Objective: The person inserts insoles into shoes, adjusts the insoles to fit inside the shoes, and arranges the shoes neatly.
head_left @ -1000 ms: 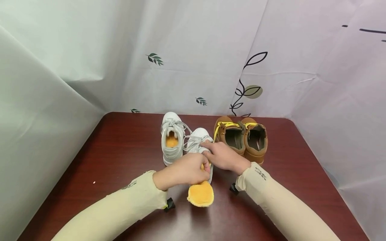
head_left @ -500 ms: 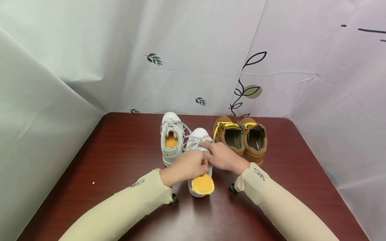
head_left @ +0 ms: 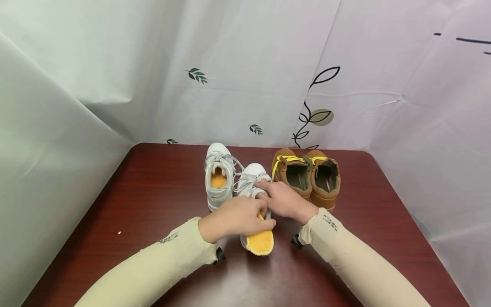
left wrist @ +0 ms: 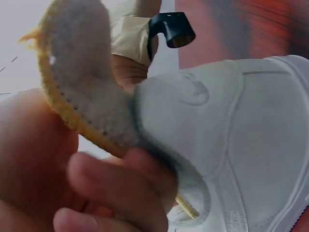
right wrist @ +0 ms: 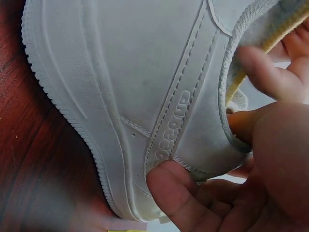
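In the head view my left hand [head_left: 238, 216] grips a fuzzy yellow insole [head_left: 261, 244] over the opening of a white sneaker [head_left: 253, 169]. The insole's front part goes into the sneaker, hidden from above; its rounded end sticks up at the heel. In the left wrist view the insole [left wrist: 82, 72] bends upward, pale underside showing, with fingers curled at its edge. My right hand [head_left: 284, 198] holds the same sneaker near its laces. The right wrist view shows one fingertip [right wrist: 169, 186] on the sneaker's outer side [right wrist: 120, 96] and another digit inside the opening.
Left of the held sneaker stands its mate [head_left: 218, 200], with a yellow insole [head_left: 218, 181] inside. Two brown shoes [head_left: 325, 194] with yellow laces sit close by on the right. All rest on a dark red table [head_left: 165, 183], walled by pale printed curtains [head_left: 238, 51].
The insole's rounded end first moved forward over the sneaker's heel, then came slightly back. My left hand went forward, then back, its fingers now farther right across the insole. The right hand stays put.
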Tool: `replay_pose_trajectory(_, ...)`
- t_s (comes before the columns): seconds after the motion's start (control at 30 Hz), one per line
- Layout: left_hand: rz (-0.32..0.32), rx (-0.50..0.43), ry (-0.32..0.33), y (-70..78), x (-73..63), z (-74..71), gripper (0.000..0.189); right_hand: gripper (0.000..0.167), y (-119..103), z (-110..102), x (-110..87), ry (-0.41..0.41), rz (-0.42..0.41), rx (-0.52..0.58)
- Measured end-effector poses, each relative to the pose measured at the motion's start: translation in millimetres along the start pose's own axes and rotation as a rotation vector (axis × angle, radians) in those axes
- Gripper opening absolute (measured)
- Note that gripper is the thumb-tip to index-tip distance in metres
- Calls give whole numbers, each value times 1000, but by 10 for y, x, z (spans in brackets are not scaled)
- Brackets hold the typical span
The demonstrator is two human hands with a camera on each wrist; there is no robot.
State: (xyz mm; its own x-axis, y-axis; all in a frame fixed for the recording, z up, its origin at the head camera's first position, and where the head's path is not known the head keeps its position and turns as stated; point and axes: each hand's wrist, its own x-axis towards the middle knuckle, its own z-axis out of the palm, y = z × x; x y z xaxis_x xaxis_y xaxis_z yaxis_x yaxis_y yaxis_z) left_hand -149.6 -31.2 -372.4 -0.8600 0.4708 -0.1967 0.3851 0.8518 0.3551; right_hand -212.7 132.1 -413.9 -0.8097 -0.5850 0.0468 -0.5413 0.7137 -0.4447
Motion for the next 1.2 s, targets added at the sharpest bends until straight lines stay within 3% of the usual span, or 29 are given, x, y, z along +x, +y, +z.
replay_pose_trajectory(0.4, 54, -93, 44, -84, 37, 18, 21, 43, -1, 32, 12, 4, -20, -17)
replay_pose_trajectory(0.73, 57, -35, 23, -185, 132, 96, 21, 44, -5, 37, 14, -4, -15, -18)
replay_pose_trajectory(1.0, 50, 37, 0, -61, -18, 20, 21, 45, -15, 20, 9, 16, 3, -28)
replay_pose_trajectory(1.2, 85, 68, -33, 8, -131, -14, 29, 45, -16, 42, -2, 21, -6, -38)
